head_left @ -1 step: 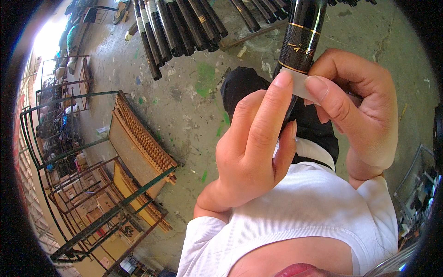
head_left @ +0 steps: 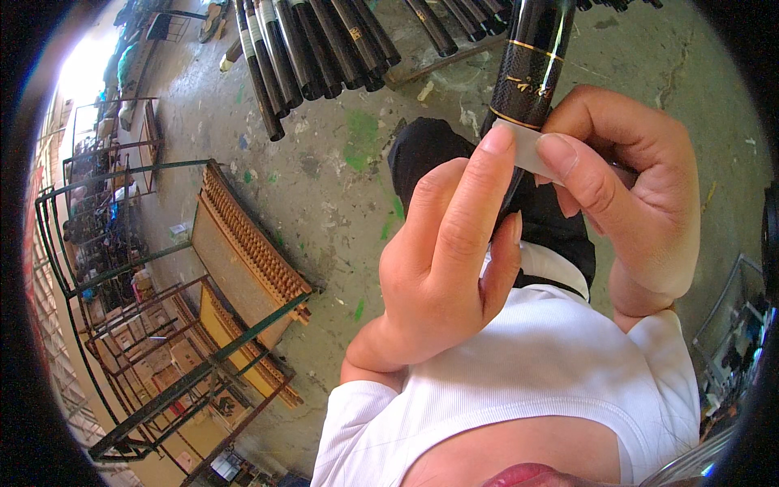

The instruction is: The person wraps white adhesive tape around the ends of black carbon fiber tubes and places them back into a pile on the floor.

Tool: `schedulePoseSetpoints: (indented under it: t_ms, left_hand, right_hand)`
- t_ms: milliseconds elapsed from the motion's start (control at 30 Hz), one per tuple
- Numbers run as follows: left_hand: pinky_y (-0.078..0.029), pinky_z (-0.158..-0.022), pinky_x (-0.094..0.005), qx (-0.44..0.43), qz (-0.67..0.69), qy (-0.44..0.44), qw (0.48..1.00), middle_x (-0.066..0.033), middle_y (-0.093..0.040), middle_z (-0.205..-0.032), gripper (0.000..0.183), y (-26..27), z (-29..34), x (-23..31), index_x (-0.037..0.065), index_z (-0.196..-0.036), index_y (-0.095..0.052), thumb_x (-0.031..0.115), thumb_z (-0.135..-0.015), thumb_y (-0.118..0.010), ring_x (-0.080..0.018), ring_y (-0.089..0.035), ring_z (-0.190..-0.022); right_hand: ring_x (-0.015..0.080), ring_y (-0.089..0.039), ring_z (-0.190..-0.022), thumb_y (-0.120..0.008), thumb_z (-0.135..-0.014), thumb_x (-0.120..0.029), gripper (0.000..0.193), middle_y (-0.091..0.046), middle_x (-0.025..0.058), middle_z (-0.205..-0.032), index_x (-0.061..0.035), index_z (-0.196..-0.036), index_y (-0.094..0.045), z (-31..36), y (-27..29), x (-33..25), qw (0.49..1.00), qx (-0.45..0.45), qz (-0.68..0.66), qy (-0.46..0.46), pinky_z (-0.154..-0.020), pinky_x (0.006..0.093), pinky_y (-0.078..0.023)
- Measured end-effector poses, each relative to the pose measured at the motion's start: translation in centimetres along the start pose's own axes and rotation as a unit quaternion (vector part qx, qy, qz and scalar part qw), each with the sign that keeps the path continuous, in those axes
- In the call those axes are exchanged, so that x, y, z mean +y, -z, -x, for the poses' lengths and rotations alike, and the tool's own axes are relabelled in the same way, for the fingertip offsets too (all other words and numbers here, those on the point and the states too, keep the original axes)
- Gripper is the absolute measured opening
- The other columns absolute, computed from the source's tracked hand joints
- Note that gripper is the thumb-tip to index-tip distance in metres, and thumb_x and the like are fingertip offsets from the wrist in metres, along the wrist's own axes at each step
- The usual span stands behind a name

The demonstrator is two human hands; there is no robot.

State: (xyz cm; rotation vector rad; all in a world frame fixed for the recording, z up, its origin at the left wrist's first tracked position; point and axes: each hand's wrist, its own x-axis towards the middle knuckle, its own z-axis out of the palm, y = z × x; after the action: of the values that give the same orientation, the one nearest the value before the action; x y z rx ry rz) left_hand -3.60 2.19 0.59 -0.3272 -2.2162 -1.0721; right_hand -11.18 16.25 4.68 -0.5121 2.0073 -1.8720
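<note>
A glossy black tube (head_left: pixel 531 69) with gold rings, a woven-look band and gold lettering runs down from the top edge between my hands. A strip of pale, translucent tape (head_left: pixel 529 151) lies across it just below the lower gold ring. My left hand (head_left: pixel 442 252) is around the tube from the left, its index fingertip pressing the strip's left end. Between thumb and bent fingers, my right hand (head_left: pixel 641 174) pinches the strip's right part. The tube's lower length is mostly hidden behind my left hand.
Several similar black tubes (head_left: pixel 324 49) lie bundled at the far side, ends toward me. At left stand metal frame racks (head_left: pixel 219 357) with a board edged by a row of wooden pegs (head_left: pixel 251 231). The concrete floor (head_left: pixel 341 203) is paint-stained. Another frame (head_left: pixel 722 300) is at right.
</note>
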Motion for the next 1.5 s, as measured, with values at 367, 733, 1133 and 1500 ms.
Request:
schedulePoseSetpoints:
  t_ms: [367,733,1133,1500]
  left_hand:
    - [-0.049,-0.078,-0.0269,-0.107,-0.041,0.047,0.992,-0.0199,-0.049,-0.127,0.055,1.3,0.0,0.6,-0.006,-0.13,-0.039,0.004,-0.08,-0.061,-0.0234,-0.056,-0.104]
    - [-0.044,-0.063,-0.0177,-0.029,0.283,0.331,0.9,-0.0021,-0.051,-0.087,0.051,1.5,1.1,0.7,0.003,-0.107,-0.044,0.001,-0.069,-0.077,-0.005,-0.053,-0.076]
    - [-0.048,-0.066,-0.0224,0.01,0.41,0.36,0.838,-0.0054,-0.057,-0.087,0.04,2.4,1.8,-0.4,0.0,-0.1,-0.045,0.0,-0.073,-0.074,-0.0092,-0.057,-0.069]
    - [-0.045,-0.053,-0.022,0.019,0.445,0.372,0.814,-0.0085,-0.057,-0.084,0.044,2.6,1.6,-1.0,-0.004,-0.103,-0.047,0.02,-0.076,-0.073,-0.0113,-0.055,-0.06]
  right_hand:
    - [0.0017,-0.041,-0.052,-0.061,-0.081,-0.02,0.019,-0.053,-0.0011,-0.064,-0.0035,-0.072,-0.057,0.2,0.0,0.2,1.0,0.015,-0.005,-0.005,-0.044,0.0167,-0.025]
    - [0.0024,-0.038,-0.058,-0.066,-0.078,-0.025,0.024,-0.045,-0.0041,-0.063,-0.0038,-0.073,-0.057,0.2,1.5,2.0,0.999,-0.025,-0.004,-0.028,-0.051,0.0178,-0.025]
    - [0.0012,-0.032,-0.057,-0.065,-0.081,-0.027,0.026,-0.041,-0.0053,-0.062,-0.006,-0.072,-0.053,1.6,2.4,0.0,0.994,-0.005,0.096,-0.06,-0.052,0.0198,-0.021]
    - [0.0015,-0.029,-0.058,-0.065,-0.082,-0.026,0.027,-0.038,-0.0059,-0.062,-0.0079,-0.069,-0.05,0.9,2.3,0.6,0.993,-0.025,0.11,-0.038,-0.052,0.0209,-0.019]
